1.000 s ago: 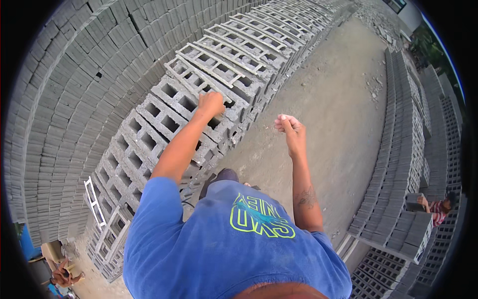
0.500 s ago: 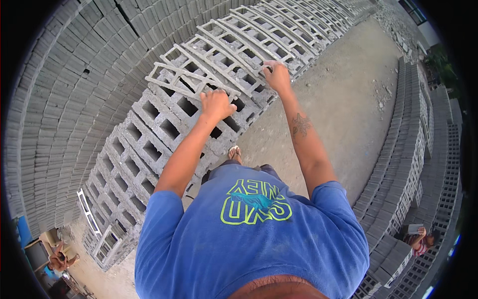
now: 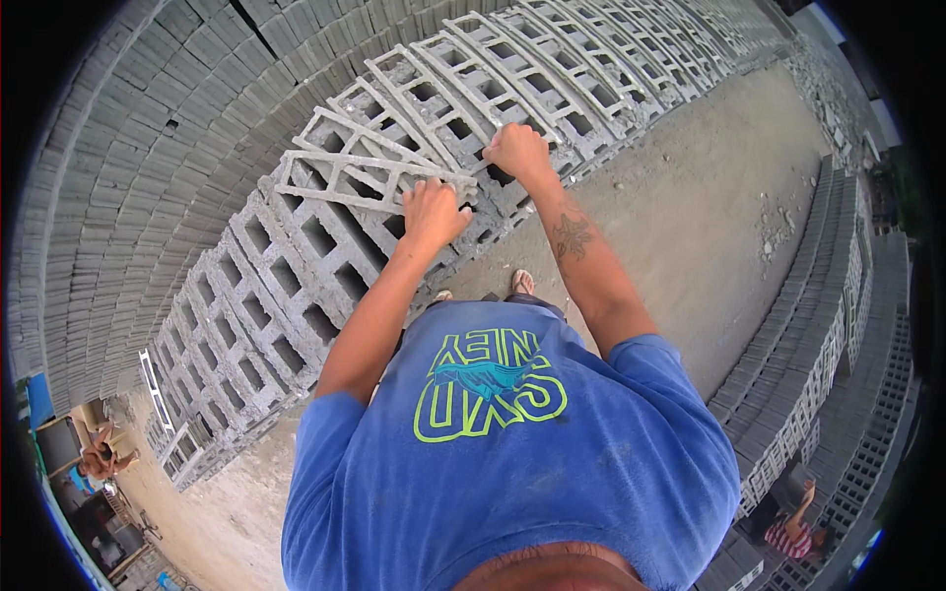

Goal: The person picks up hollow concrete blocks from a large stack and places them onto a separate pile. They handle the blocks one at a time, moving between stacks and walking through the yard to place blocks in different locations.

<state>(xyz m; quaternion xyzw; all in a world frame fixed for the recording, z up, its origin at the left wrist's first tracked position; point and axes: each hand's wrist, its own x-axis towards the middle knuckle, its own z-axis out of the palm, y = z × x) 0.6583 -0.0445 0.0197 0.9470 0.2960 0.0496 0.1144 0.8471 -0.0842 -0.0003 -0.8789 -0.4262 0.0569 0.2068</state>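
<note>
My left hand [image 3: 434, 212] is curled over the near end of a grey, cement-crusted ladder-shaped frame [image 3: 330, 177], the lowest of several that lie fanned out on top of hollow concrete blocks [image 3: 335, 251]. To the right, my right hand [image 3: 517, 155] closes at the near end of another ladder-shaped frame [image 3: 424, 98]; its fingertips are hidden behind the knuckles. Between the two hands the frames overlap at their ends. Square dark holes of the blocks show below and between the frames.
Tall stacks of grey blocks [image 3: 128, 187] curve along the left. Bare ground [image 3: 690, 207] runs along the right, with more block rows [image 3: 788, 355] beyond. One person [image 3: 791, 532] in a striped top is at lower right, another [image 3: 99, 458] at lower left.
My right hand has moved left, toward my left hand. The lowest frame's far end has swung nearer, with my left hand at its near end. My view has shifted.
</note>
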